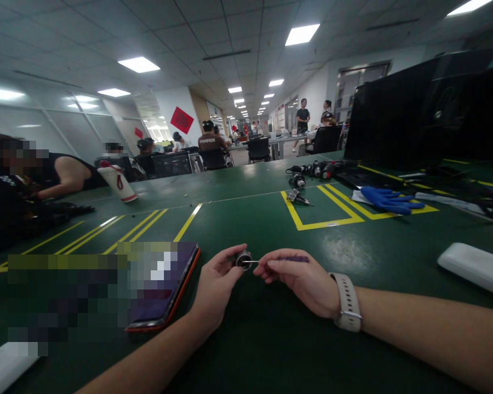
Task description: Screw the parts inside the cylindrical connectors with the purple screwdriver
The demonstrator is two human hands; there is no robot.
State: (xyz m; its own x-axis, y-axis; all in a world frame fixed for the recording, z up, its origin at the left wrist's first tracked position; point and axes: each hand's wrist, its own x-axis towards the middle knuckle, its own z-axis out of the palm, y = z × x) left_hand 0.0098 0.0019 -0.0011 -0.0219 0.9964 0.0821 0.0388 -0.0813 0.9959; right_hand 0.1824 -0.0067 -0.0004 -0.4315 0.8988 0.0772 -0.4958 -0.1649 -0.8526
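Two bare arms point(427, 334) are closest to me as I watch from far away, and they reach in over the green bench point(250, 213). I see both hands near the middle, close together. The left hand point(216, 284) pinches a small round metal part point(242, 255) between its thumb and fingers, with the hole facing up at me. The right hand point(302, 279) has its fingers closed around a thin tool point(298, 259) with a purple handle. The tool's skinny shaft points left, and its tip is at the hole. I can't tell if the tip touches the inside.

I spot a pale watch point(348, 303) on the right wrist. Left of the left hand lies a flat dark thing point(168, 287) with an orange edge, partly blurred. Farther back, a metal piece point(298, 197) with a pointy end lies at the yellow tape box point(332, 223). More dark parts point(312, 169) sit behind it. A blue glove point(388, 200) lies off to the right.
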